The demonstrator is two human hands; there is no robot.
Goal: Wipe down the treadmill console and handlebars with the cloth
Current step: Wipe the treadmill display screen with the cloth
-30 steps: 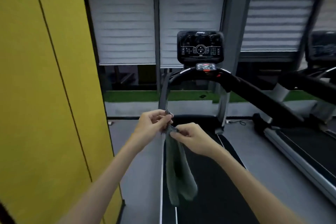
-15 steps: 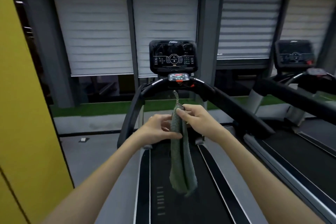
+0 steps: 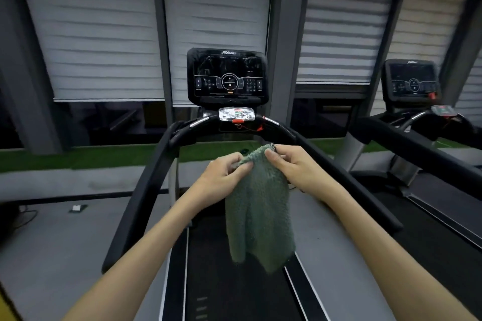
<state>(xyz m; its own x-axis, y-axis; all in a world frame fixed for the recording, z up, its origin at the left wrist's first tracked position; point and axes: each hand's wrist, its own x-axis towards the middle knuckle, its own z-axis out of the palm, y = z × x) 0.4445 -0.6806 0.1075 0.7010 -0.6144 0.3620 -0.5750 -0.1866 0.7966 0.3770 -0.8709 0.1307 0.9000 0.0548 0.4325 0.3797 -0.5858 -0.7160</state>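
— Hands?
— Left hand (image 3: 224, 177) and right hand (image 3: 294, 167), raised side by side, each pinch the top edge of the green cloth (image 3: 260, 216). It hangs above the belt (image 3: 221, 281), between the handlebars (image 3: 146, 190), below the console (image 3: 227, 75).
— Hidden?
— Console markings too blurred to read.

"Fitness" atop the console (image 3: 227, 75)

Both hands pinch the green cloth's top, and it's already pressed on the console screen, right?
Not pressed. Head view: left hand and right hand pinch the green cloth at its top, but it hangs free over the belt, short of the console.
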